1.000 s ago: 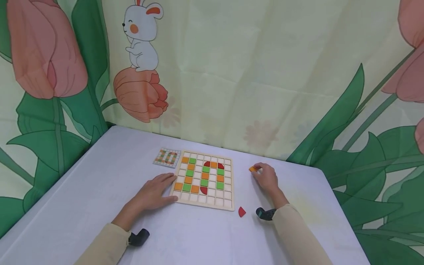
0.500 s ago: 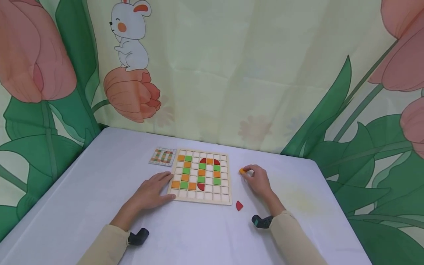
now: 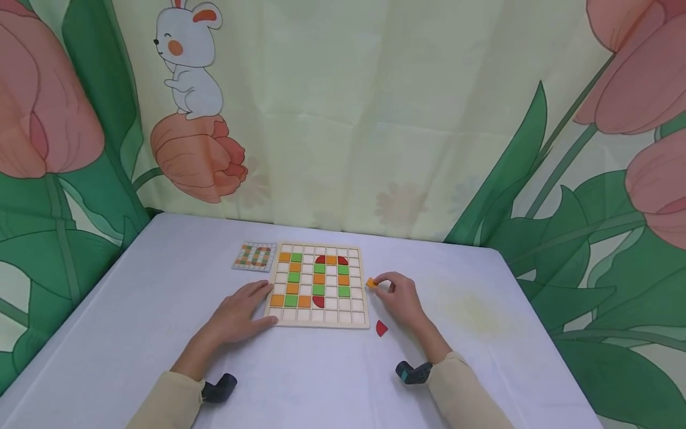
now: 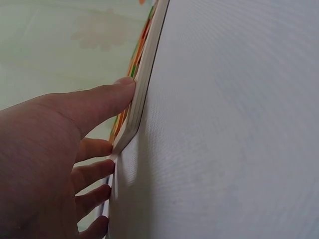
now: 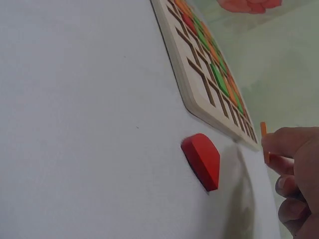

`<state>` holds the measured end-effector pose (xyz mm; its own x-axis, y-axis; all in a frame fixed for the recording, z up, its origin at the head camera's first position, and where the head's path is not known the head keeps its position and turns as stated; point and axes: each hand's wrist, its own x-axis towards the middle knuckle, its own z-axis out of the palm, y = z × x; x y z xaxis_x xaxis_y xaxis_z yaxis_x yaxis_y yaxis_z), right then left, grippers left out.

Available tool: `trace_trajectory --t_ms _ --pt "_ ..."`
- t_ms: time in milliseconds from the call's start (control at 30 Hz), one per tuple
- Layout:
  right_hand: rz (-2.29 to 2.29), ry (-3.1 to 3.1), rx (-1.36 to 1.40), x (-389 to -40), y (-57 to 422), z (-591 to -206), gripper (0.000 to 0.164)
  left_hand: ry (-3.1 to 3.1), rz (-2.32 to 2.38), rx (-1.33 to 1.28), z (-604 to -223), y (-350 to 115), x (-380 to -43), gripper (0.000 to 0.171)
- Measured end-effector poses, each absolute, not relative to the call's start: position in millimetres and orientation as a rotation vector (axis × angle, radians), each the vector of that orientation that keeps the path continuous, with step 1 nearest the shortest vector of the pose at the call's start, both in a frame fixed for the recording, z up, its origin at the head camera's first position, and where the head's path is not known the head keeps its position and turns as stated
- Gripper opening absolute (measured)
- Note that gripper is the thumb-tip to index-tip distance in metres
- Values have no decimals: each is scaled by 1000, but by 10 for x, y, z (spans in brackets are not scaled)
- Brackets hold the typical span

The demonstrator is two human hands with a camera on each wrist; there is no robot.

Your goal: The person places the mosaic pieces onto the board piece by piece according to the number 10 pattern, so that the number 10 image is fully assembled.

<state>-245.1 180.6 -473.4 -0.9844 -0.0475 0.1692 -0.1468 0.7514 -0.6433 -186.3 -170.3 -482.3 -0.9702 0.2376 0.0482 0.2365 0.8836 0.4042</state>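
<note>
A wooden grid board (image 3: 316, 320) lies on the table, with orange and green square tiles and red quarter-round tiles in some of its cells. My left hand (image 3: 239, 314) rests at the board's left edge; its thumb (image 4: 107, 99) touches the rim and the fingers are spread and relaxed. Just beyond the board's right edge, my right hand (image 3: 399, 300) pinches an orange square tile (image 3: 371, 283) between thumb and fingers. One loose red quarter-round tile (image 3: 381, 328) lies near the board's lower right corner, and the right wrist view shows it (image 5: 203, 159) flat on the cloth.
A small pattern card (image 3: 254, 256) with a coloured grid lies against the board's upper left side. White cloth covers the table (image 3: 300, 381). Behind it hangs a printed curtain (image 3: 332, 119) with tulips and a rabbit.
My right hand has moved left with the orange tile, from well right of the board to close by its right edge. The left hand stays at the board. The head view has shifted.
</note>
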Motion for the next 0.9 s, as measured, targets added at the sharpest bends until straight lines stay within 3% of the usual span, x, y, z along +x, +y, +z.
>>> trace_trajectory --t_ms 900 --pt "1096 -2820 530 -2252 1408 -4795 8 3021 673 354 -4822 -1706 -1875 78"
